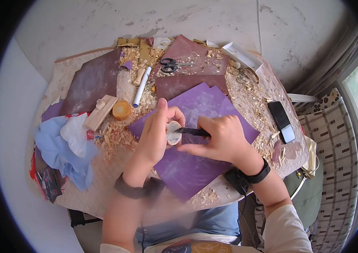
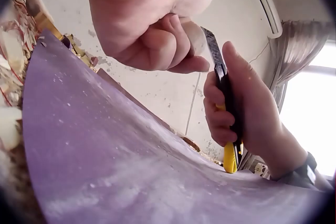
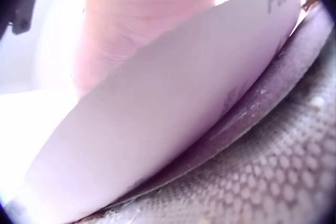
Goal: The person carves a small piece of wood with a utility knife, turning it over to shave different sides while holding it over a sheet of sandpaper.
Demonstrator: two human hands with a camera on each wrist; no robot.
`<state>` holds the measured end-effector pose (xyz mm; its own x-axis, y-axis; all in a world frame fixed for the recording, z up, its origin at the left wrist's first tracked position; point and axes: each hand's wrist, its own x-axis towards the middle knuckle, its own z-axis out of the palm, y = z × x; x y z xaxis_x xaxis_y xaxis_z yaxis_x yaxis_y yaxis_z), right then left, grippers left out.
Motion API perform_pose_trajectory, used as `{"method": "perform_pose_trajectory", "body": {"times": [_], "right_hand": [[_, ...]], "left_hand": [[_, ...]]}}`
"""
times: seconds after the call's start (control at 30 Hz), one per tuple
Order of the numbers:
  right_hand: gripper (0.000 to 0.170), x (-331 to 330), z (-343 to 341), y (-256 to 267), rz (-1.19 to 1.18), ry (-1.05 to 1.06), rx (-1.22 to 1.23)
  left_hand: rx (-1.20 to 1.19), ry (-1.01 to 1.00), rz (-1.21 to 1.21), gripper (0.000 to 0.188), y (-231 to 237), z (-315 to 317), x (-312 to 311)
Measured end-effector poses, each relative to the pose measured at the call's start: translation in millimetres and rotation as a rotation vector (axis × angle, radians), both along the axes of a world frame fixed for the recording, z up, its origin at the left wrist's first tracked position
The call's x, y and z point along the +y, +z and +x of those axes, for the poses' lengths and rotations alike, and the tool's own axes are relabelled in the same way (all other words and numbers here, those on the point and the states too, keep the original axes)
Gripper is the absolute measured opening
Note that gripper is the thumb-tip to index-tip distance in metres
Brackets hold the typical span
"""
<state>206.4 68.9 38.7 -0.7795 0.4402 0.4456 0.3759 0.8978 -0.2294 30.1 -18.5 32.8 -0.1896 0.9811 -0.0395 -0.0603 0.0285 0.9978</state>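
Note:
My left hand (image 1: pixel 155 133) holds a small pale piece of wood (image 1: pixel 174 138) with rounded ends and blue pen marks, its fingers curled round it. In the left wrist view that hand (image 2: pixel 152 29) mostly hides the wood. My right hand (image 1: pixel 223 137) grips a black and yellow utility knife (image 2: pixel 224 90), the blade pointing left across the wood in the head view. Both hands are above purple sandpaper sheets (image 1: pixel 187 173). The right wrist view shows a raised sandpaper sheet (image 3: pixel 157 92) with print on its back, covering most of the right hand.
Wood shavings (image 1: pixel 117 137) litter the table. Around the sheets lie scissors (image 1: pixel 169 65), a white marker (image 1: pixel 142 86), a wooden block (image 1: pixel 101 111), a round yellow-brown object (image 1: pixel 122 110), a blue cloth (image 1: pixel 63 143), a phone (image 1: pixel 281 122) and a white box (image 1: pixel 242 57).

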Motion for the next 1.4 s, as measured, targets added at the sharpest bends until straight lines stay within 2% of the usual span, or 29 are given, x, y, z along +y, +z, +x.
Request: {"method": "perform_pose_trajectory", "body": {"times": [0.13, 0.23, 0.33, 0.63, 0.7, 0.83, 1.1, 1.2, 1.4], "right_hand": [[0.067, -2.1, -2.4, -6.7, 0.050, -0.033, 0.019], [0.070, -4.7, -3.2, -4.3, 0.089, -0.065, 0.063], [0.072, -6.8, -3.5, -6.3, 0.094, -0.100, 0.049], [0.069, -11.2, -2.8, -5.6, 0.064, -0.066, -0.025], [0.070, -11.9, -5.2, -6.3, 0.060, -0.081, 0.110], [0.071, -13.4, -5.5, -3.0, 0.077, -0.123, 0.115], [0.075, -13.9, -3.5, -7.1, 0.038, -0.146, -0.026], [0.076, -13.7, -4.2, -3.1, 0.058, -0.173, 0.035], [0.075, -13.4, -2.8, -9.5, 0.027, -0.131, -0.019]], "left_hand": [[0.056, -0.010, 0.082, 0.082, -3.4, 5.2, 0.5], [0.023, 0.060, 0.131, 0.085, -3.6, 9.9, 1.5], [0.076, 0.044, 0.186, 0.087, -10.5, 9.4, 2.0], [0.055, 0.087, 0.218, 0.086, -8.2, 15.9, -0.1], [0.052, 0.086, 0.223, 0.086, -7.8, 16.3, 0.2], [0.047, 0.097, 0.217, 0.087, -6.1, 17.2, -0.9], [0.134, 0.112, 0.281, 0.089, -10.2, 16.7, -0.6], [0.149, 0.119, 0.269, 0.090, -7.2, 16.8, -1.5], [0.161, 0.123, 0.315, 0.088, -9.5, 16.8, -1.0]]}}
